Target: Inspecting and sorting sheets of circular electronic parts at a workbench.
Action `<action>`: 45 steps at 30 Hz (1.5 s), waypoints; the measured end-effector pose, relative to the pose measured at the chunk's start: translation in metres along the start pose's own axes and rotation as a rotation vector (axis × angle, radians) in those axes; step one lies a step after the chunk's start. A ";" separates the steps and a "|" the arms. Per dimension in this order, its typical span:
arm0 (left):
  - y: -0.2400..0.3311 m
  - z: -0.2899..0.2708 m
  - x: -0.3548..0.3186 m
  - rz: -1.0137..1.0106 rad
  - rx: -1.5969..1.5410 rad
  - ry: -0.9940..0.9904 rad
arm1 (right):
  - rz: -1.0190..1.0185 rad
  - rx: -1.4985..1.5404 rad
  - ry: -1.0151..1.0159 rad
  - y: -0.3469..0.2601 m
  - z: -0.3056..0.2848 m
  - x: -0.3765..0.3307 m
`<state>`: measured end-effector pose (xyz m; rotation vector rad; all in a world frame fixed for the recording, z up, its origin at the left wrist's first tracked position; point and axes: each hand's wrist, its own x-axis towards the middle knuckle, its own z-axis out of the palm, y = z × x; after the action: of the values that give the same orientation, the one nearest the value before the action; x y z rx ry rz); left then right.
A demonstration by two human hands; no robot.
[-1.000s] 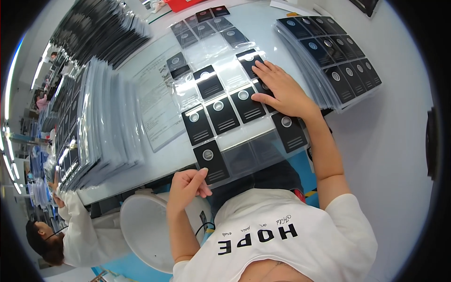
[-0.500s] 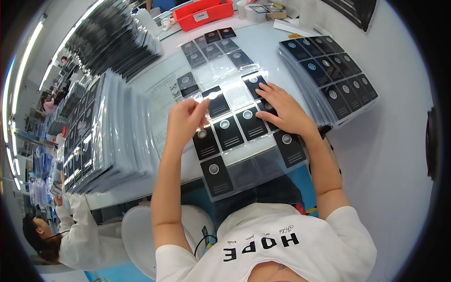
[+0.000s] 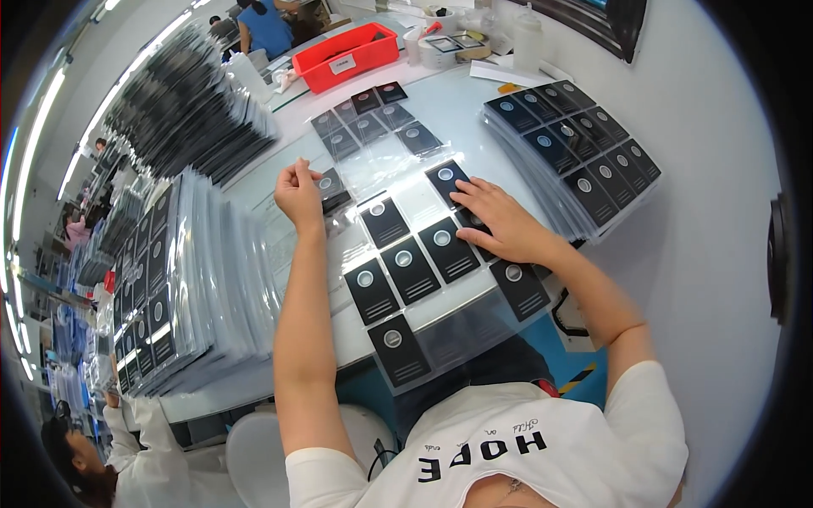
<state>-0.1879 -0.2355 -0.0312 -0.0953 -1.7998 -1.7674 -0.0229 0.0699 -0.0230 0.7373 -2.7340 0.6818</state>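
Observation:
A clear plastic pocket sheet (image 3: 464,328) lies in front of me, its near edge hanging past the table edge. Black cards (image 3: 410,270), each with a round silver emblem, fill several of its pockets; others hold none. My right hand (image 3: 504,222) rests on the sheet's right side with fingers apart, partly covering a card. My left hand (image 3: 299,196) is raised left of the sheet, thumb and fingers pinched together; anything between them is too small to make out. Close beside it lies a dark card (image 3: 332,190). Beyond, another clear sheet holds several dark cards (image 3: 367,129).
A tall pile of filled pocket sheets (image 3: 212,279) stands at left, with a darker pile (image 3: 182,102) behind it. At right is another filled stack (image 3: 584,157). A red bin (image 3: 347,57) and a white bottle (image 3: 528,41) sit at the back. Co-workers are at left and far back.
My left hand has moved left and away from the upper-left pockets of the sheet, still pinched. My right hand stays on the sheet. The view has shifted slightly.

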 end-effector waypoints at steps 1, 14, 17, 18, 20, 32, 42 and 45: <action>0.001 -0.005 0.001 -0.004 0.004 0.006 | 0.014 -0.042 -0.061 -0.003 -0.001 0.005; -0.013 -0.033 0.020 -0.099 -0.109 0.174 | -0.406 -0.190 -0.209 -0.048 0.045 0.167; -0.012 -0.032 0.019 -0.097 -0.105 0.148 | -0.504 -0.405 -0.077 -0.048 0.065 0.198; -0.011 -0.031 0.018 -0.091 -0.107 0.134 | -0.505 -0.407 -0.074 -0.049 0.068 0.203; -0.009 -0.032 0.017 -0.087 -0.096 0.130 | -0.320 -0.393 -0.210 -0.057 0.071 0.209; 0.004 -0.027 0.017 -0.027 -0.023 0.125 | -0.475 -0.543 -0.102 -0.061 0.079 0.225; 0.054 -0.025 -0.018 0.451 0.283 0.018 | -0.562 -0.616 0.730 0.035 0.036 0.276; 0.063 -0.051 -0.028 0.510 0.366 -0.098 | 0.001 0.022 0.493 -0.003 0.025 0.277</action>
<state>-0.1177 -0.2664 0.0075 -0.4542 -1.9246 -1.0819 -0.2586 -0.0594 0.0478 0.4900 -2.2799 0.7754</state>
